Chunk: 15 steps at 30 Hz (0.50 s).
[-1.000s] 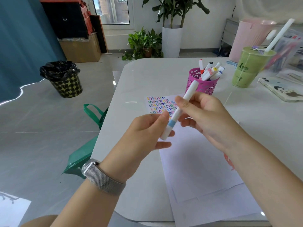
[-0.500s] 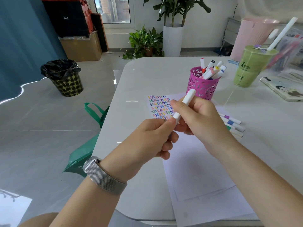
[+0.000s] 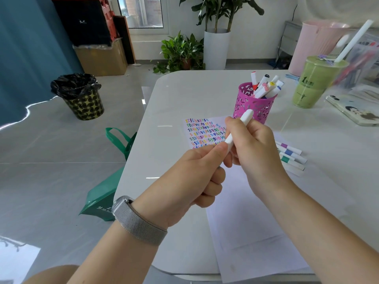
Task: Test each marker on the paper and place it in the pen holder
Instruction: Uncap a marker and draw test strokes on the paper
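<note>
My right hand [image 3: 254,148] grips a white marker [image 3: 239,128] above the paper [image 3: 242,218], its upper end pointing toward the holder. My left hand [image 3: 196,177] pinches the marker's lower end between thumb and forefinger; that end is hidden by the fingers. The paper's far end carries rows of coloured squiggles [image 3: 204,133]. The pink perforated pen holder [image 3: 253,103] stands just beyond the paper with several markers in it. Three loose markers [image 3: 291,155] with purple, blue and green bands lie on the table to the right of my right hand.
A green drink cup with a straw [image 3: 313,83] and a phone [image 3: 354,112] sit at the right back of the white table [image 3: 184,95]. A clear bag of pens [image 3: 361,64] is behind them. A green bag [image 3: 106,193] and a bin [image 3: 81,97] stand on the floor to the left.
My hands have closed together on the marker. The blue band seen a second ago is now covered by my left fingers, and the loose markers on the right have come into view.
</note>
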{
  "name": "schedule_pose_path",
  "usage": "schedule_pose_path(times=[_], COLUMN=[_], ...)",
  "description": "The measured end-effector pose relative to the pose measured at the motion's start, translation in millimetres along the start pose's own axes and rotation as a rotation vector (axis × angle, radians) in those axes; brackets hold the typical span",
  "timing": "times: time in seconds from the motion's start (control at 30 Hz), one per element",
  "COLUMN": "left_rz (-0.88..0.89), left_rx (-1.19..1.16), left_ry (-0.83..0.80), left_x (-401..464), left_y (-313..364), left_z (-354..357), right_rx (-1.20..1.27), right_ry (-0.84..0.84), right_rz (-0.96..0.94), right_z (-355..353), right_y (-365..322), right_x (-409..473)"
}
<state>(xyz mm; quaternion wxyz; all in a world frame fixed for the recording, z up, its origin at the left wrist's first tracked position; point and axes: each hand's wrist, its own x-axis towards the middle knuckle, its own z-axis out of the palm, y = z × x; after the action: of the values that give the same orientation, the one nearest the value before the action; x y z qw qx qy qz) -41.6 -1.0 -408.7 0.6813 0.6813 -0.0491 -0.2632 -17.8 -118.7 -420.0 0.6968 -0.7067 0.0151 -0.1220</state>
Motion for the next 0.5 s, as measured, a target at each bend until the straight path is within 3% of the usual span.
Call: schedule_pose_path(times=[0.37, 0.5], left_rz=[-0.049, -0.032], left_rx=[-0.154, -0.079], left_ry=[-0.072, 0.004], left_x=[-3.3, -3.7], left_y=[-2.8, -5.2], left_z=[4.7, 7.9], right_rx=[0.05, 0.093], right_ry=[0.03, 0.054], right_rz=[-0.033, -0.012], right_z=[-0.1, -1.4], right_y=[-4.0, 1.3], right_x=[-1.3, 1.2])
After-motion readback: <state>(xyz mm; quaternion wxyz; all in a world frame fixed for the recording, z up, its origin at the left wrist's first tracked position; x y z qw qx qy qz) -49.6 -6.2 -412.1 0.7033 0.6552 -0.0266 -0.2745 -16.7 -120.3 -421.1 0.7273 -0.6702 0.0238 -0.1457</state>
